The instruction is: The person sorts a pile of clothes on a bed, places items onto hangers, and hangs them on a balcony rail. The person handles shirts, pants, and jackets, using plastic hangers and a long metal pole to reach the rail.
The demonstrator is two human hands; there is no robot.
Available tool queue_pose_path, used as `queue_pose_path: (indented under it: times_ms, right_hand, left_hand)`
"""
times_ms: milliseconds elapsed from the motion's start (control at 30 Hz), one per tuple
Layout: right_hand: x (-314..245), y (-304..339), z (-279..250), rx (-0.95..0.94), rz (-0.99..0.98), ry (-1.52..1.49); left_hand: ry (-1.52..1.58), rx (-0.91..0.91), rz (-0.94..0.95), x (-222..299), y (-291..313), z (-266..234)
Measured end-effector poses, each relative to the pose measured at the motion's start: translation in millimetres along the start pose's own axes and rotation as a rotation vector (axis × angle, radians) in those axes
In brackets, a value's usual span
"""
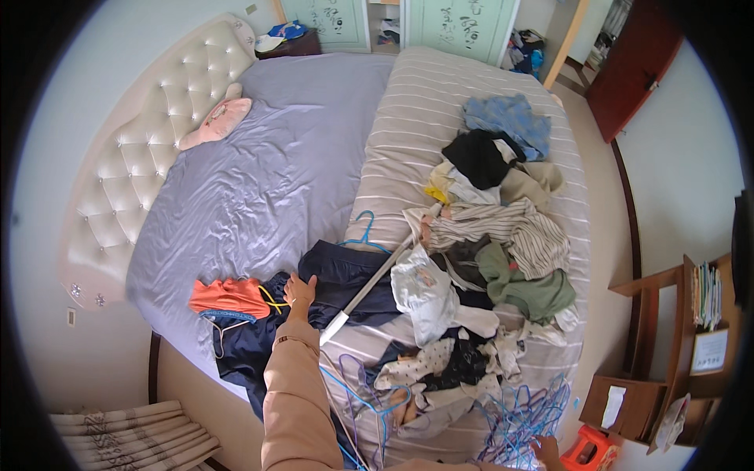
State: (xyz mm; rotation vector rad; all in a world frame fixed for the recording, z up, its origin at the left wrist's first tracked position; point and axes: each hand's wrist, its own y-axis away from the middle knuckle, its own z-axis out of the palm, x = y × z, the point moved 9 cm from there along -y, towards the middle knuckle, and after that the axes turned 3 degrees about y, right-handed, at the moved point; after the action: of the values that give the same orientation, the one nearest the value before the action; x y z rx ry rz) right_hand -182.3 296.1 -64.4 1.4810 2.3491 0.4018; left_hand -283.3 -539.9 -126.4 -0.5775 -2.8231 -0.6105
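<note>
1. Pinkish-beige long sleeve (292, 400) nearest cam, rising from lower edge to the L hand (299, 292).
2. L hand: on/at L edge of a dark navy cloth garment (345, 275), approx. mid-bed; thumb a bit apart from the other fingers; can't tell if cloth is pinched.
3. Bright blue thin hanger (367, 233) pokes out at that garment's top edge.
4. R hand (547, 452): at bottom rim, partly cut off, next to a tangled heap of blue & purple hangers (522, 420); can't tell if fingers are wide, narrow or holding one.
5. Long whitish pole (369, 290) lies diag. across the navy garment, its lower end near L wrist.
6. L of L hand: orange cloth garment (228, 297) on a dark drawstring garment (236, 345).
7. R of pole: crumpled white garment (420, 290), then brown-&-white striped shirt (538, 239), olive-green garment (534, 292), etc.
8. Bed: lavender sheet (314, 133) L, beige white-striped sheet (420, 102) R.
</note>
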Motion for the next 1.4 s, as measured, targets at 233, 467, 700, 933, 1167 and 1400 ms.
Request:
queue_pose_path:
  times_ms: [233,467,700,933,1167,1400]
  right_hand:
    - [-67,-62,-107,0.528,0.375,0.072]
    - [-307,-258,-198,0.408,-0.206,-0.864]
    - [-504,-347,-278,0.157,-0.470,-0.912]
    - [-574,-276,-350,0.750,-0.618,-0.652]
    - [-584,-258,-324,0.486,-0.647,-1.292]
    - [-499,-249,-451,0.876,-0.800,-0.756]
  left_hand:
    - [0.346,0.077,0.080,-12,-54,2]
    - [0.637,0.112,0.385,1,38,-110]
    - [0.619,0.553,0.765,-1,264,-251]
    - [0.564,0.665,0.690,-45,325,-296]
    - [0.679,0.917,0.968,-26,373,-386]
    - [0.717,0.757,0.823,-2,330,-392]
